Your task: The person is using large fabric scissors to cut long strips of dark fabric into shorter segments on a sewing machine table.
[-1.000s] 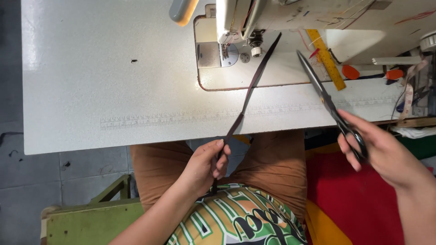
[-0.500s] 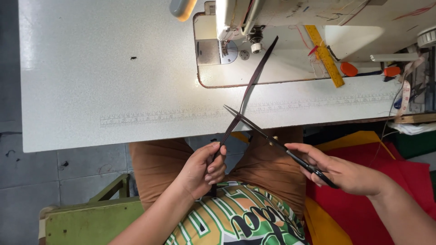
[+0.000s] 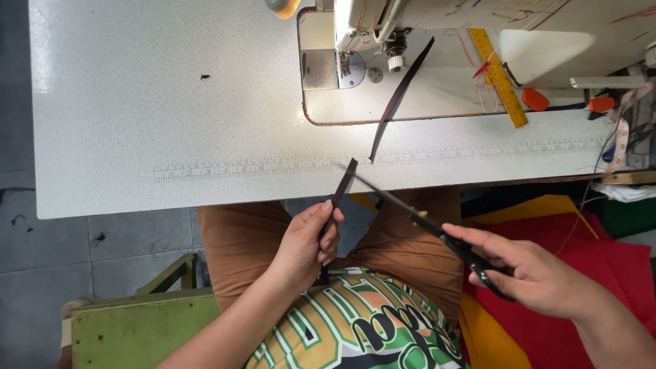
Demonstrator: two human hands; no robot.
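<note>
My left hand (image 3: 307,239) pinches a short, narrow strip of dark fabric (image 3: 339,193) that rises stiffly to the front edge of the speckled white bench (image 3: 171,116). My right hand (image 3: 540,273) is curled through the black handles of long steel scissors (image 3: 417,219), their slim blades meeting at the strip's top end. A longer dark strip (image 3: 400,96) lies loose on the sewing machine bed (image 3: 437,96), curved and flat.
</note>
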